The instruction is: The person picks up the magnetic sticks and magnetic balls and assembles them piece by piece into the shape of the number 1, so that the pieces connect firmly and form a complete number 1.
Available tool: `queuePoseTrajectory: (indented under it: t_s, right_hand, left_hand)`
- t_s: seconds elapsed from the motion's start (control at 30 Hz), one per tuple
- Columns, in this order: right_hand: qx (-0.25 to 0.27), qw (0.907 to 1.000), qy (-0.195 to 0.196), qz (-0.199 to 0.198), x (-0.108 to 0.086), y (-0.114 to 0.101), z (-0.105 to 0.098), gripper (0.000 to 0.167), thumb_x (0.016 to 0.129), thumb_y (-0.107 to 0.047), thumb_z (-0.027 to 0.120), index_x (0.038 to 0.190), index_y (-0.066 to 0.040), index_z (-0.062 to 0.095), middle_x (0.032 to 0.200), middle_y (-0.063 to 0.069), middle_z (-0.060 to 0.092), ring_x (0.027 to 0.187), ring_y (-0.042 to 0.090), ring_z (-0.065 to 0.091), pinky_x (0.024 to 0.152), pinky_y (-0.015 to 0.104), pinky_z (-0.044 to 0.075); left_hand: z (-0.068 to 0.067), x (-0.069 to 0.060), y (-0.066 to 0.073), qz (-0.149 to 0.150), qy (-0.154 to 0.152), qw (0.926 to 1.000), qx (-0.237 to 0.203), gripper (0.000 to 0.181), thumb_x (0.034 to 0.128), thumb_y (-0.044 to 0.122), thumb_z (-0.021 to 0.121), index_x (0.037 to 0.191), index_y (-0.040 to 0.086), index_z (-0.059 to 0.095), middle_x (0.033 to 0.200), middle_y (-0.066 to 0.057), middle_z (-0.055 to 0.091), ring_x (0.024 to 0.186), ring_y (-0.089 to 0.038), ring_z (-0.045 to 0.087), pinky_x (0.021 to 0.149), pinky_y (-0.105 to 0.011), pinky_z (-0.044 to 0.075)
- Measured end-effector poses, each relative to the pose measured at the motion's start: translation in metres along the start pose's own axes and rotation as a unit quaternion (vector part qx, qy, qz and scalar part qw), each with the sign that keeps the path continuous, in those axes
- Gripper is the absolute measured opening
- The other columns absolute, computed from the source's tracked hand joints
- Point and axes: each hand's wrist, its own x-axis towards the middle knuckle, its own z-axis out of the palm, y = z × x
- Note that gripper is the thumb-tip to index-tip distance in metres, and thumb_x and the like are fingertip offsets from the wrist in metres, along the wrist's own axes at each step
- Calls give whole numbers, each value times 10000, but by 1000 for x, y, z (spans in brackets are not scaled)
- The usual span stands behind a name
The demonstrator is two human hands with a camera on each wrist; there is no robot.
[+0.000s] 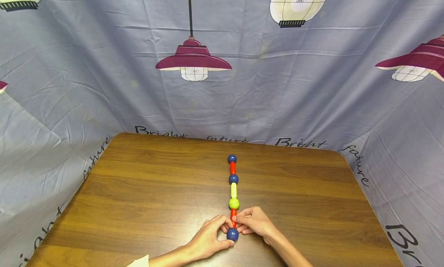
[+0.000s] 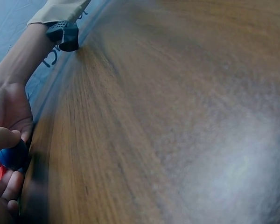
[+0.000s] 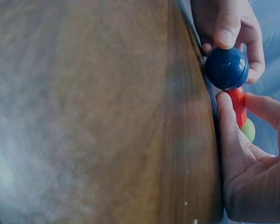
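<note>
A straight chain of balls and rods lies on the table. From the far end it runs blue ball (image 1: 232, 158), red rod (image 1: 232, 168), blue ball (image 1: 233, 178), yellow-green rod (image 1: 234, 190), yellow-green ball (image 1: 234, 204), red rod (image 1: 234, 213), then the near blue ball (image 1: 232, 234). My left hand (image 1: 208, 240) holds that near ball between thumb and fingers. Just beside it, my right hand (image 1: 256, 222) pinches the near red rod. In the right wrist view the blue ball (image 3: 227, 68) touches the end of the red rod (image 3: 237, 105).
The wooden table (image 1: 156, 182) has rounded far corners. A grey-blue curtain (image 1: 243, 86) printed with lamps and lettering hangs behind it and along both sides. A dark device (image 2: 65, 35) is strapped to a wrist below a light sleeve (image 2: 60, 10).
</note>
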Motion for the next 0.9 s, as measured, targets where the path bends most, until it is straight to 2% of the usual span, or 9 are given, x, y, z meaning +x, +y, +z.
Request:
queuePoseTrajectory:
  t_s: [0.33,0.7,0.8,0.9]
  right_hand:
    - [-34,9999,-50,-88,0,-2,-1,232,907,-172,718,947,56,705,782,115,725,669,150,702,551,200,546]
    - [-181,9998,-46,-69,-1,-2,-5,243,907,-174,715,974,60,703,802,111,725,683,167,697,584,255,572]
    - [-331,9994,31,-116,-3,-4,-9,249,912,-178,707,971,63,701,797,101,721,684,169,690,598,282,578]
    - [-455,9987,107,-200,-6,-9,-17,263,924,-179,694,981,78,695,798,100,713,692,182,687,613,306,582]
  left_hand:
    - [-3,2,-1,144,-15,9995,-280,395,746,102,875,1020,174,599,956,100,590,848,-37,585,782,-226,489]
    - [-6,1,-4,113,-9,9990,-425,402,748,122,880,1037,171,605,949,91,589,838,-52,585,759,-212,505]
    - [-9,2,-6,33,-42,9984,-561,367,779,164,867,1044,157,613,962,60,612,851,-77,596,750,-225,510]
    - [-16,4,-7,-207,-99,9968,-766,331,831,218,831,1064,114,620,994,-1,631,875,-120,605,743,-243,517]
